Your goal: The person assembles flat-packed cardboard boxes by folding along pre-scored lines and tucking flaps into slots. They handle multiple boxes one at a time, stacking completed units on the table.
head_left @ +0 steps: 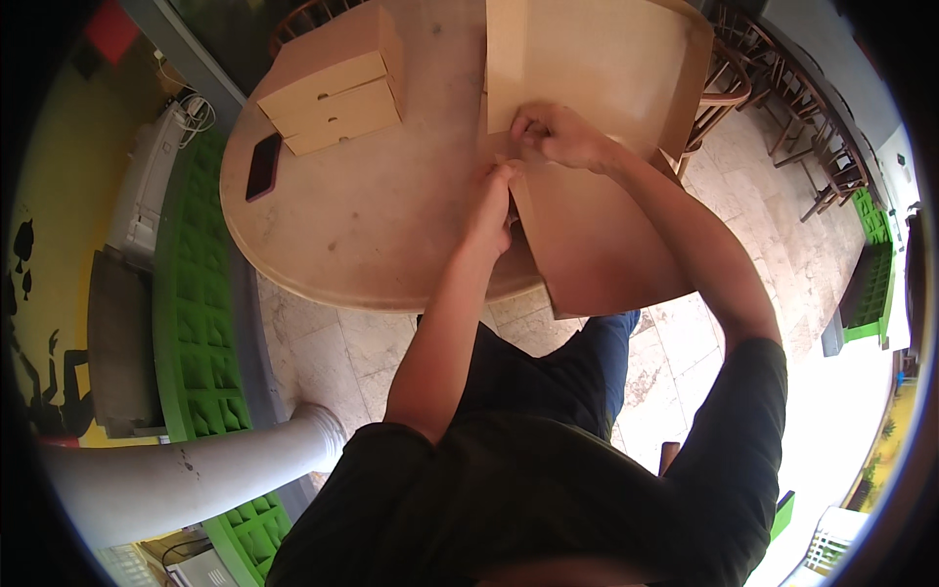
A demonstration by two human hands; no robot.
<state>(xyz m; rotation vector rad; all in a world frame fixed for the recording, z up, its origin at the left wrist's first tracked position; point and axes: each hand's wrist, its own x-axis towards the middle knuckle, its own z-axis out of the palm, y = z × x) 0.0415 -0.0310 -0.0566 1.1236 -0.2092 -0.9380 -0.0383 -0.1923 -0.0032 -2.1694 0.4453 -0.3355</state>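
Where its near and far panels meet, the large brown cardboard carton [611, 230] lies opened at the table's near right side, its near panel reaching past the rim above the person's legs. Far panel [597, 68] spreads away from the body, side walls raised. Left hand [497, 207] is closed on the near panel's left edge, just below the fold. Right hand [556, 135] is just beyond, over the same corner, fingers curled in; from where I stand, cannot tell whether they pinch any card.

Handling, my judgement: the corner is what counts. The left grip should steady the edge while the right fingers work close to the crease, pressing along the score and not across the face. Small, even pressure; thin board like this probably buckles if pushed mid-panel. The overhanging part looks the weak point: with no table under it, it could sag or twist, so sliding the carton farther onto the top would likely help. Worth squaring the edges before pressing hard.

Outward: round-edged table [362, 245]; two small cardboard boxes [333, 103], stacked, at its far left; dark phone [263, 167] just beside them. Wooden chairs [726, 90] beyond the carton; pale tiled floor [318, 342] below.
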